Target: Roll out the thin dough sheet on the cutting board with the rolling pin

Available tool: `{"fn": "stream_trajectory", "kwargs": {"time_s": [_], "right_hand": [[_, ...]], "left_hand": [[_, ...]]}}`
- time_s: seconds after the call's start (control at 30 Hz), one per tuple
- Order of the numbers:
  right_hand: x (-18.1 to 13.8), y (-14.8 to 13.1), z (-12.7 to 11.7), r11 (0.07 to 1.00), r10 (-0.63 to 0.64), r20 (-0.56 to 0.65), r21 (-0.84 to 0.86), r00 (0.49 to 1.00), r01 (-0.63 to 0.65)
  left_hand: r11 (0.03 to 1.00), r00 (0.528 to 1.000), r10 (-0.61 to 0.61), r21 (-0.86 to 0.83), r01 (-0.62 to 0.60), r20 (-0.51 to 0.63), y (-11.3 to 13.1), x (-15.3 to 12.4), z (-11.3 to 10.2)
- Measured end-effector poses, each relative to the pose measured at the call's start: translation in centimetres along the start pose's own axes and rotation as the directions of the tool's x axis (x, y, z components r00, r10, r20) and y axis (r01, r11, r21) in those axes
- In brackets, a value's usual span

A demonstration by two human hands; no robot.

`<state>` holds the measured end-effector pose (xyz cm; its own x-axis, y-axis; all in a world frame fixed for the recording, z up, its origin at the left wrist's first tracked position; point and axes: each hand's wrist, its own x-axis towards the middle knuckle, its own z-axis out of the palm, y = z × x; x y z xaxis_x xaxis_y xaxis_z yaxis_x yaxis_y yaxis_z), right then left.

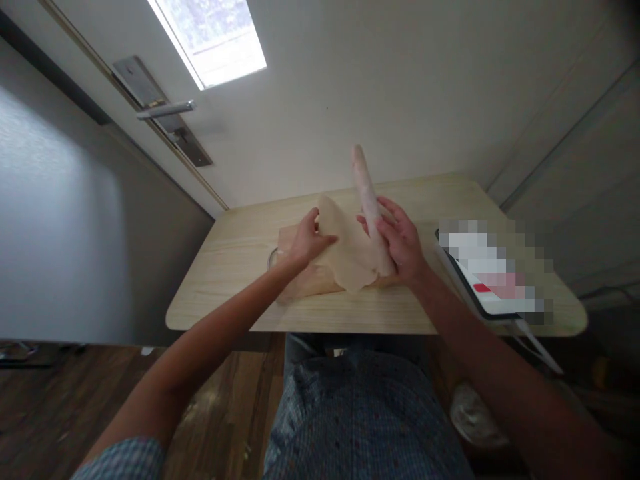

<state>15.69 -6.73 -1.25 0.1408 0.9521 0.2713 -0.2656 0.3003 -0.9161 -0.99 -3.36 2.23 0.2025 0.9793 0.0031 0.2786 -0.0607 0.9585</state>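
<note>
A thin beige sheet (345, 247), which looks like paper, is held up over the table with a curved lower edge. My left hand (311, 241) pinches its left side between thumb and fingers. In my right hand (397, 237) is a long pale roll (367, 190), tilted with its upper end pointing away from me. The sheet's right side meets this roll; whether it comes off it I cannot tell. Beneath both hands a flat tan piece (307, 283) lies on the table, partly covered. A thin round rim (272, 257) shows behind my left wrist.
The light wood table (215, 280) stands against a white door with a metal handle (167, 110). To the right lies a tablet (475, 280), its screen partly blurred out, with a white cable (540, 347) hanging over the front edge.
</note>
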Motion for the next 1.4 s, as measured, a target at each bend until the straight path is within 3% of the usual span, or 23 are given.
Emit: {"fn": "stream_trajectory", "kwargs": {"time_s": [0.1,0.2,0.3,0.4,0.53,0.73,0.8,0.93,1.07,1.13,1.23,1.33,1.4], "right_hand": [[0.1,-1.7,-0.8,0.996,-0.015,0.006,-0.085,1.000,0.015],[-0.1,-2.8,-1.1,0.981,0.009,0.018,-0.192,1.000,-0.005],[-0.2,-2.8,-1.4,0.970,0.022,0.019,-0.241,1.000,-0.017],[-0.1,-2.0,-1.9,0.976,0.045,0.036,-0.213,0.998,-0.036],[0.4,-0.9,-2.5,0.975,0.084,0.056,-0.211,0.995,-0.070],[2.5,-0.5,-2.7,0.930,0.095,0.239,-0.366,0.966,-0.001],[3.5,-0.8,-2.4,0.844,0.083,0.322,-0.526,0.943,0.105],[4.8,-1.1,-1.5,0.499,0.121,0.429,-0.806,0.895,0.319],[4.5,-0.2,-1.1,0.259,0.244,0.462,-0.878,0.853,0.402],[4.1,0.3,-1.1,0.191,0.228,0.464,-0.883,0.856,0.428],[3.7,0.9,-1.3,0.126,0.180,0.467,-0.884,0.866,0.450],[3.7,1.0,-1.3,0.102,0.178,0.467,-0.884,0.866,0.456],[3.7,1.0,-1.3,0.109,0.175,0.473,-0.881,0.864,0.460]], "left_hand": [[0.999,0.981,-0.031,-0.029,0.037,0.193,1.9,1.9,-1.4],[0.972,0.995,0.008,0.234,-0.030,0.097,1.7,4.6,-2.8],[0.845,0.982,0.184,0.503,-0.182,0.047,0.2,5.6,-2.8],[0.665,0.923,0.310,0.642,-0.382,0.229,-1.4,3.8,-1.2],[0.475,0.828,0.259,0.681,-0.557,0.497,-3.2,0.0,1.5],[0.384,0.799,0.269,0.701,-0.601,0.538,-4.6,-1.3,2.6],[0.386,0.799,0.278,0.700,-0.601,0.533,-4.7,-1.3,2.7],[0.360,0.824,0.263,0.741,-0.567,0.502,-4.5,-2.5,2.7],[0.327,0.750,0.225,0.677,-0.659,0.622,-4.5,-3.8,1.1],[0.334,0.725,0.200,0.649,-0.683,0.659,-4.5,-3.9,-0.2],[0.350,0.746,0.163,0.669,-0.656,0.646,-4.7,-3.3,-1.8],[0.325,0.759,0.167,0.691,-0.645,0.630,-4.8,-2.2,-2.5],[0.288,0.725,0.195,0.668,-0.686,0.661,-4.8,-1.6,-2.6]]}}
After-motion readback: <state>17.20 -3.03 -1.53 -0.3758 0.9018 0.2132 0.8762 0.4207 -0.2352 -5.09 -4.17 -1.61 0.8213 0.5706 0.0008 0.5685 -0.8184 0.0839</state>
